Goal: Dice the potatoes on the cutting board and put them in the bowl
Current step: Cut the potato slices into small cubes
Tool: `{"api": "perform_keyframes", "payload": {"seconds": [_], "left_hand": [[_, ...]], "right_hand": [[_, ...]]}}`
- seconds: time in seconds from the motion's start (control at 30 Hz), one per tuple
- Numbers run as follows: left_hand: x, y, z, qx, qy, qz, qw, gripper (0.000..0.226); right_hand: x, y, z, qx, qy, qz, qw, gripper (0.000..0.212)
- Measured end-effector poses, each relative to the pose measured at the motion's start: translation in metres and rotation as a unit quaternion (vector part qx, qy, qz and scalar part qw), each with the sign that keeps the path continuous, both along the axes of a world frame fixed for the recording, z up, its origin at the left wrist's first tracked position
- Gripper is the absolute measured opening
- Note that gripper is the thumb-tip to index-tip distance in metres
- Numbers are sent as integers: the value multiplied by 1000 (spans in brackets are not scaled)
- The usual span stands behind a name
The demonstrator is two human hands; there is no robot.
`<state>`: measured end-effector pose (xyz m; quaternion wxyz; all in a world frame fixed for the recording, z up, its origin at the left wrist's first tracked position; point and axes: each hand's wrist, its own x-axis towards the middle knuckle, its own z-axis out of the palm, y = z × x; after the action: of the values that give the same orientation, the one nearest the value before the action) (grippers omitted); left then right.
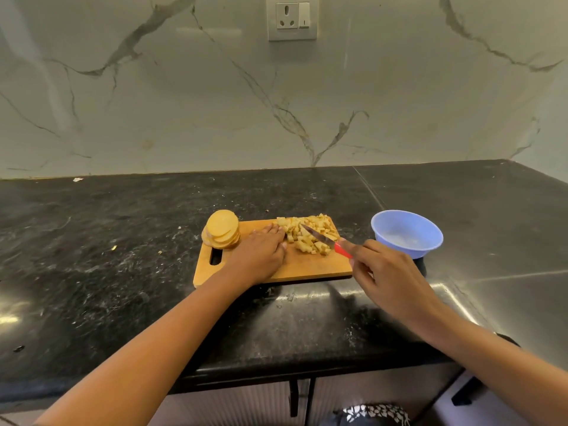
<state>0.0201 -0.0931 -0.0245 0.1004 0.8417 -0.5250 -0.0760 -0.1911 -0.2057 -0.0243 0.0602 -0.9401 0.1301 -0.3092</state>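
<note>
A wooden cutting board lies on the black counter. A heap of diced potato covers its far right part. A stack of round potato slices stands at its far left corner, above the handle slot. My left hand lies flat on the board, fingers straight, fingertips touching the left side of the dice. My right hand grips the red handle of a knife, whose blade rests across the heap. A light blue bowl stands right of the board, with no potato visible inside.
The black stone counter extends left and right, with small scraps on it. A marble wall with a socket rises behind. The counter's front edge and cabinet handles lie below my arms.
</note>
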Motion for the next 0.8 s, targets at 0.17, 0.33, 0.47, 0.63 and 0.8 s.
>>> {"api": "perform_keyframes", "payload": {"seconds": [0.17, 0.33, 0.47, 0.63, 0.8], "left_hand": [[-3, 12, -3, -59, -31, 4, 998, 49], [-6, 11, -3, -160, -117, -82, 977, 56], [-14, -2, -7, -83, -175, -155, 969, 57], [-7, -11, 1, -88, -137, -116, 980, 47], [-3, -19, 6, -51, -145, -115, 981, 49]], "right_hand": [[-1, -5, 3, -45, 2, -17, 999, 46], [-2, -8, 1, -147, 26, -27, 988, 59], [-6, -5, 5, -188, 24, -46, 981, 65], [-17, -5, 4, -207, 31, -62, 976, 68], [-27, -10, 1, -185, 21, -88, 979, 63]]}}
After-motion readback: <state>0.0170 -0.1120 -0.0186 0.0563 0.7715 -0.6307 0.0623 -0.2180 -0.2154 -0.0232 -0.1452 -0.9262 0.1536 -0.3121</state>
